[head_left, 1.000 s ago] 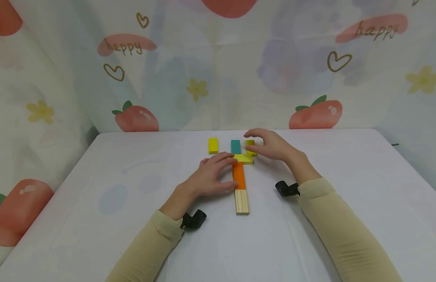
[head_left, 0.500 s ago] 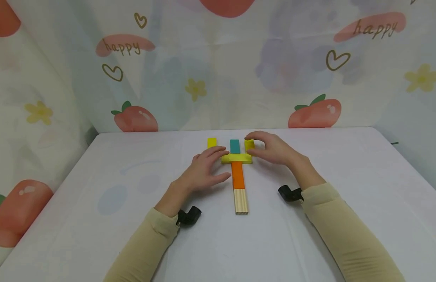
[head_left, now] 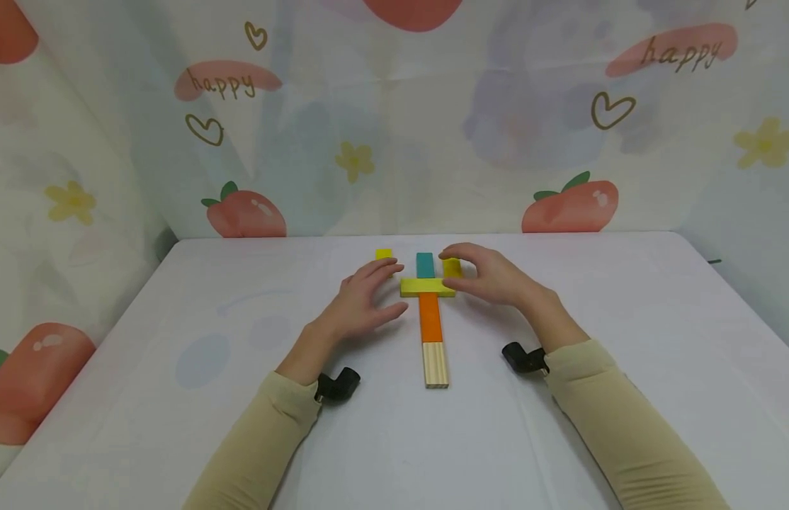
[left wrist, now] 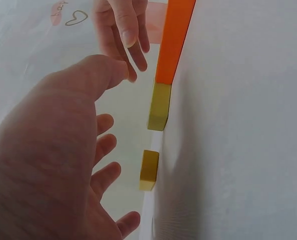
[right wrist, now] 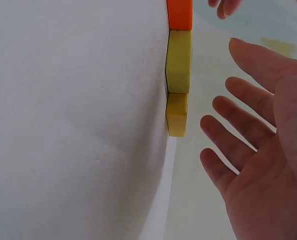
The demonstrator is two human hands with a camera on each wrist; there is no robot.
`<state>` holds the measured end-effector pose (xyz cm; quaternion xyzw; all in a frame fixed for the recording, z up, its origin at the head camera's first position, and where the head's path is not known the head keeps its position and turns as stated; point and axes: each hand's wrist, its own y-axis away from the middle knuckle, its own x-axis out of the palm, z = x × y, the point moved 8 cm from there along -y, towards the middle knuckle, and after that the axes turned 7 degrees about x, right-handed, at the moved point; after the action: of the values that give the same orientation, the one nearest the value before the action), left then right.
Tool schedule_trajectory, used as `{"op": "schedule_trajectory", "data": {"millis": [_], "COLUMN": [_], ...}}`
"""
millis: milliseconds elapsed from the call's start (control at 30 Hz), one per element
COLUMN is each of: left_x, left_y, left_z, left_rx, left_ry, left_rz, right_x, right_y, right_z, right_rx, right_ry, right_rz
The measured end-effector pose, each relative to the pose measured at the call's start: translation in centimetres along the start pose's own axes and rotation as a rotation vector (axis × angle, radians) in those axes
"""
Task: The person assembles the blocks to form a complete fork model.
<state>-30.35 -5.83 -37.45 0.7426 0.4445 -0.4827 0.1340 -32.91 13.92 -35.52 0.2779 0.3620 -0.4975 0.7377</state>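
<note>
A flat cross of wooden blocks lies on the table. A plain wood block [head_left: 435, 365] is nearest, then an orange block [head_left: 430, 317], a yellow block [head_left: 415, 287] set crosswise, and a teal block [head_left: 425, 265] at the far end. My left hand [head_left: 353, 306] hovers left of the crosswise block with its fingers spread, partly covering the left yellow block [head_left: 384, 253]. Holding nothing, my right hand [head_left: 499, 278] is above the right yellow block [head_left: 452, 268], its thumb overlapping the crosswise block's end. The right wrist view shows its fingers [right wrist: 233, 142] apart from the blocks.
The white table [head_left: 394, 453] ends at the back against a printed cloth [head_left: 407, 191], with more cloth along both sides. A black wrist camera [head_left: 339, 386] is on the left wrist and another black camera [head_left: 524, 358] on the right.
My left hand has drawn back leftward off the orange and crosswise yellow blocks, uncovering them, and now overlaps the left yellow block. My right hand has shifted slightly nearer.
</note>
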Motion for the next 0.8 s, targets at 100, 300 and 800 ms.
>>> {"op": "schedule_trajectory", "data": {"millis": [100,300,800], "left_x": [-0.1,-0.3,-0.4], "left_y": [0.0,-0.1,-0.7], "left_z": [0.3,0.8,2.1], "left_rx": [-0.011,-0.037,-0.090], "left_ry": [0.013,0.025,0.016], "left_rz": [-0.011,-0.014,-0.002], "right_x": [0.2,0.8,1.4], "right_y": [0.0,-0.1,0.0], "right_z": [0.3,0.9,1.7], "right_rx": [-0.009,-0.009,-0.038], "right_ry": [0.002,0.006,0.059], "right_rz": [0.007,0.029,0.049]}}
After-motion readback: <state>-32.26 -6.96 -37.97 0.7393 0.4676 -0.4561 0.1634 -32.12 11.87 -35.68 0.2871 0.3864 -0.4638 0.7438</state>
